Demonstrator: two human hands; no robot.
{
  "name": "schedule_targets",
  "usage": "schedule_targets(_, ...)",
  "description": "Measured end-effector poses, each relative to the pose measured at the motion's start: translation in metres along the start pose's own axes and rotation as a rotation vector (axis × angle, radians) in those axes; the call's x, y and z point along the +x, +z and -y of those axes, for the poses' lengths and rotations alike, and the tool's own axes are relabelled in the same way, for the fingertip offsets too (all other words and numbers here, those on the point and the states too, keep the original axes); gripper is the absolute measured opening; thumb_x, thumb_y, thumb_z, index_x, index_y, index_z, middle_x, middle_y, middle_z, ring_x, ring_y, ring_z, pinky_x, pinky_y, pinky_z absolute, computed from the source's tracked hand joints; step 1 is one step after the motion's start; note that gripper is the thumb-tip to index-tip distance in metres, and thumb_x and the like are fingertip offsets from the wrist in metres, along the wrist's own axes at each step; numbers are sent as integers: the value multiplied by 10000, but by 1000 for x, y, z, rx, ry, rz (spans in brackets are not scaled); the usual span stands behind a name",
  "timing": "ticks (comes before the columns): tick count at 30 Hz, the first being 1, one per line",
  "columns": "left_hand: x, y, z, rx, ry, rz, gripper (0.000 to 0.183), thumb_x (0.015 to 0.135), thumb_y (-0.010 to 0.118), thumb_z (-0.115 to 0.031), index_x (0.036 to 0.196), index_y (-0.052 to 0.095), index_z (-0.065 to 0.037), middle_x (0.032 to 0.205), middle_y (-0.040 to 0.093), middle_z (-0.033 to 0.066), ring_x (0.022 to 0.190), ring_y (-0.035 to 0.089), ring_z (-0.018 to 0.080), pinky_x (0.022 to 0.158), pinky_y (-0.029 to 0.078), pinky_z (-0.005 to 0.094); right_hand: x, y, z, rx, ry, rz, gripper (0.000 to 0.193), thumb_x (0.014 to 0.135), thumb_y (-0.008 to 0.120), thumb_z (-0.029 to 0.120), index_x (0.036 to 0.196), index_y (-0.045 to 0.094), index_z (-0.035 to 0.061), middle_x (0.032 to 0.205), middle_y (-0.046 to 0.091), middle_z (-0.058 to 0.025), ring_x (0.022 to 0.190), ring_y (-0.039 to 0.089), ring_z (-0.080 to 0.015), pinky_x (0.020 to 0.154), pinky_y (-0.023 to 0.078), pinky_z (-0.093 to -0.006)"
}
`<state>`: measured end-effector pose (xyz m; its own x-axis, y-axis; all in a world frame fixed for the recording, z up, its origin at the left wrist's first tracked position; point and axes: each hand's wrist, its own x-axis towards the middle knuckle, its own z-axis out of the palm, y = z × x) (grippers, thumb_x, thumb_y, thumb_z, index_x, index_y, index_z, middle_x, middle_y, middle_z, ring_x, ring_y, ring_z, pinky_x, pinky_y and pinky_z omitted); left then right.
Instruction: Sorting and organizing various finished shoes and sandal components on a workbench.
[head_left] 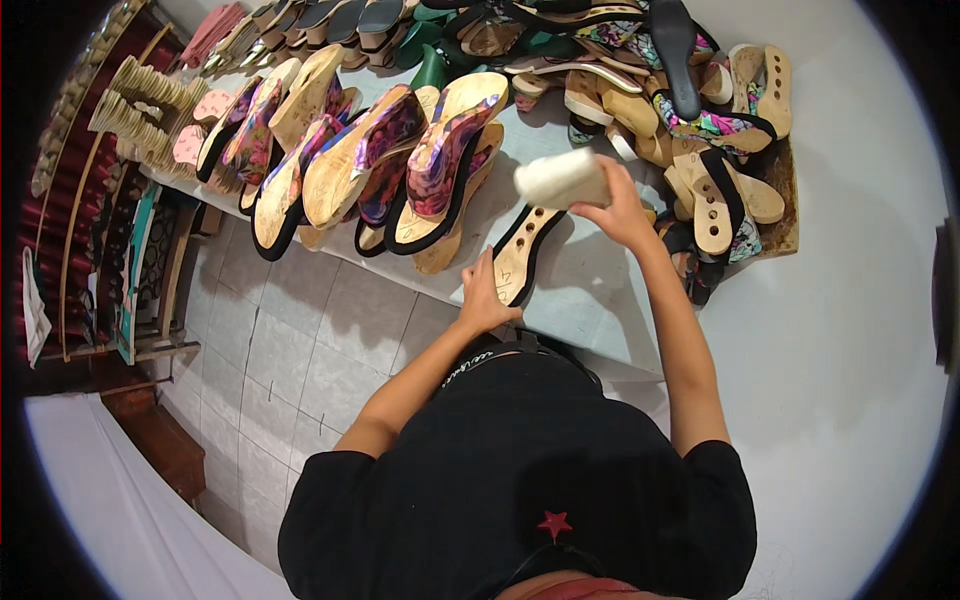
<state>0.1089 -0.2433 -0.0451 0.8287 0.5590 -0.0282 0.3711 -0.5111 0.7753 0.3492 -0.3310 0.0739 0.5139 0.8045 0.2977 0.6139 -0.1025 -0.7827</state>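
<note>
My left hand (487, 298) is closed round the near end of a pale wooden shoe sole (515, 262), which lies on the table near its front edge. Black edging runs along the sole's sides, and a row of dark holes marks its far part. Above that far end, my right hand (622, 208) grips a thick white rounded object (562, 178). Motion blurs it, so its kind cannot be made out. Left of my hands stand several wooden wedge sandals (440, 190) with flowered straps and black edging.
The grey-topped table (600, 300) carries a heap of wooden soles and flowered straps (710, 130) at the right. Dark and green shoes (430, 65) line the back. Stacked pale soles (140, 110) stand far left, beside a rack (150, 270). A tiled floor (300, 340) lies below.
</note>
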Motion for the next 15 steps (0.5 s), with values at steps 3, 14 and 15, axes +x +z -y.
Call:
schedule_targets(3, -4, -6, 3, -56, -81, -12, 1133, 415, 767, -213, 1355, 190, 48, 1218, 424, 240, 1069, 366, 389, 968, 307, 433, 15, 4, 19, -369, -211, 258, 632, 556, 781, 203, 1123, 513, 115, 1122, 534, -69, 1189, 415, -283, 999, 307, -439)
schedule_targets(14, -8, -5, 11, -82, -92, -133, 1096, 429, 794, -237, 1348, 236, -27, 1250, 426, 210, 1134, 356, 395, 999, 275, 444, 7, 73, -4, -628, -488, 373, 484, 614, 688, 59, 1050, 552, 218, 1140, 517, -32, 1248, 375, -233, 1021, 288, -503)
schedule_targets(15, -8, -5, 11, -84, -79, -142, 1079, 431, 791, -234, 1340, 247, -28, 1245, 430, 208, 1138, 356, 391, 1004, 267, 443, 6, 73, -4, -623, -515, 384, 440, 638, 673, 75, 1039, 561, 218, 1141, 518, -34, 1250, 373, -233, 1021, 288, -502)
